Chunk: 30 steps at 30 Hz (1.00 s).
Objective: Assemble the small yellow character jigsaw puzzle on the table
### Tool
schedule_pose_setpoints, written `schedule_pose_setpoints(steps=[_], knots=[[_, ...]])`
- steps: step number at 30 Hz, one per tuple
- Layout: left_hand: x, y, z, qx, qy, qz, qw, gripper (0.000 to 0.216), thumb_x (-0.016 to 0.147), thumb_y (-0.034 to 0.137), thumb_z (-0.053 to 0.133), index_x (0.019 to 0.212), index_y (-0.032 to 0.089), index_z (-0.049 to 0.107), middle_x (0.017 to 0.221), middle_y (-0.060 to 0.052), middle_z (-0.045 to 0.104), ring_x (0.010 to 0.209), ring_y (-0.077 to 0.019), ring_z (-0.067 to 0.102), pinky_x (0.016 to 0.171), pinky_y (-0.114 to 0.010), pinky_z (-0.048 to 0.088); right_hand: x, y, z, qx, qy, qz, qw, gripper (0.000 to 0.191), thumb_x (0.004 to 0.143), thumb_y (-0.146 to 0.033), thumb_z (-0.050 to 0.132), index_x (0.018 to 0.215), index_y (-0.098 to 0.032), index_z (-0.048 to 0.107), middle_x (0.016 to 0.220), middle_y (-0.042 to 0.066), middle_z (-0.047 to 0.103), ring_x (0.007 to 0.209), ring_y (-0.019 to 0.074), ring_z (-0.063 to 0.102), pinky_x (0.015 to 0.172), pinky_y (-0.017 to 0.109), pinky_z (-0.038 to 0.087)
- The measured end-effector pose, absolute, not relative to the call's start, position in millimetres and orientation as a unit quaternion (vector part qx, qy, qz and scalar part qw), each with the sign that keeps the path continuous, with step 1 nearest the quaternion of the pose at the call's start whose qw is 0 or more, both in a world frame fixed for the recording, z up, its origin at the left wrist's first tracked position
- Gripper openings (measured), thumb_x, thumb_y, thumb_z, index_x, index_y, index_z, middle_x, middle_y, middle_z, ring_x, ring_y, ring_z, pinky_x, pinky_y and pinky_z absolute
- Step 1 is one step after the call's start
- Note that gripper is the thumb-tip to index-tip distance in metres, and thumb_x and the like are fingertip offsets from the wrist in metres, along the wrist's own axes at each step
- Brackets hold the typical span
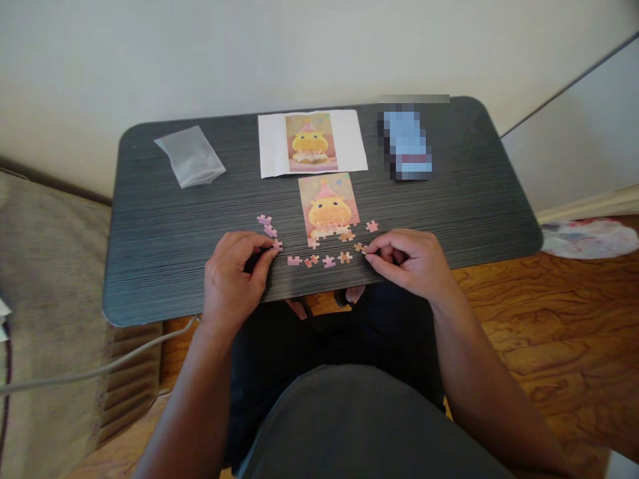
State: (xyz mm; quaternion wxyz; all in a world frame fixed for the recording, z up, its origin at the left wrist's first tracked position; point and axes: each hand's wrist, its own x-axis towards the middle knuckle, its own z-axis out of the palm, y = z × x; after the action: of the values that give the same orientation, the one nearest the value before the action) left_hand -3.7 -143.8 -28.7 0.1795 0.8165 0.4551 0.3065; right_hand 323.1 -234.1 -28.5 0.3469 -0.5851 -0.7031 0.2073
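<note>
A partly assembled jigsaw puzzle with a yellow animal in a pink party hat lies mid-table, its lower edge ragged. My left hand pinches a pink puzzle piece left of it, by two more pink pieces. On the right, my right hand has thumb and forefinger closed on an orange-brown puzzle piece. Several loose pieces form a row below the puzzle. One pink piece lies apart, above my right fingertips.
Behind the puzzle is a white sheet printed with the same picture. A clear plastic bag lies at the table's left, and a pixelated phone-like object at the right. The dark table stands against a wall; a cable runs leftward.
</note>
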Motion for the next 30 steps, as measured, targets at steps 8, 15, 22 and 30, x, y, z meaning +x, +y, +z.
schedule_pose_setpoints(steps=[8,15,22,30], knots=[[-3.3,-143.6,-28.2,0.806,0.472,0.297,0.199,0.009,0.100,0.028,0.073,0.105,0.024,0.078,0.106,-0.005,0.072,0.100,-0.0223,0.068,0.090,-0.040,0.057,323.8,-236.4,-31.3,-0.581,-0.719,0.213,0.318,0.011,0.094,-0.032,0.076,0.103,-0.027,0.074,0.065,-0.007,0.059,0.058,0.0131,0.052,0.065,0.032,0.041],[-2.5,-142.1,-25.3,0.802,0.477,0.289,0.212,0.009,0.097,0.028,0.074,0.103,0.025,0.079,0.104,-0.004,0.071,0.096,-0.0203,0.068,0.084,-0.036,0.055,324.8,-235.9,-33.4,-0.579,-0.728,0.202,0.305,0.016,0.092,-0.032,0.078,0.108,-0.027,0.076,0.065,-0.007,0.059,0.059,0.0133,0.054,0.067,0.031,0.040],[-4.2,-139.8,-21.4,0.812,0.461,0.284,0.219,0.011,0.099,0.028,0.070,0.104,0.024,0.080,0.105,-0.005,0.070,0.097,-0.0200,0.069,0.088,-0.037,0.054,324.4,-235.7,-33.5,-0.584,-0.723,0.202,0.310,0.013,0.096,-0.031,0.073,0.108,-0.027,0.077,0.066,-0.006,0.061,0.061,0.0137,0.057,0.067,0.030,0.041],[-10.6,-138.0,-28.3,0.799,0.452,0.301,0.258,0.012,0.100,0.029,0.069,0.108,0.023,0.076,0.110,-0.006,0.073,0.098,-0.0205,0.070,0.090,-0.038,0.057,321.4,-234.9,-29.0,-0.600,-0.688,0.218,0.345,0.012,0.101,-0.032,0.067,0.104,-0.027,0.077,0.069,-0.003,0.062,0.063,0.0155,0.058,0.066,0.031,0.041]])
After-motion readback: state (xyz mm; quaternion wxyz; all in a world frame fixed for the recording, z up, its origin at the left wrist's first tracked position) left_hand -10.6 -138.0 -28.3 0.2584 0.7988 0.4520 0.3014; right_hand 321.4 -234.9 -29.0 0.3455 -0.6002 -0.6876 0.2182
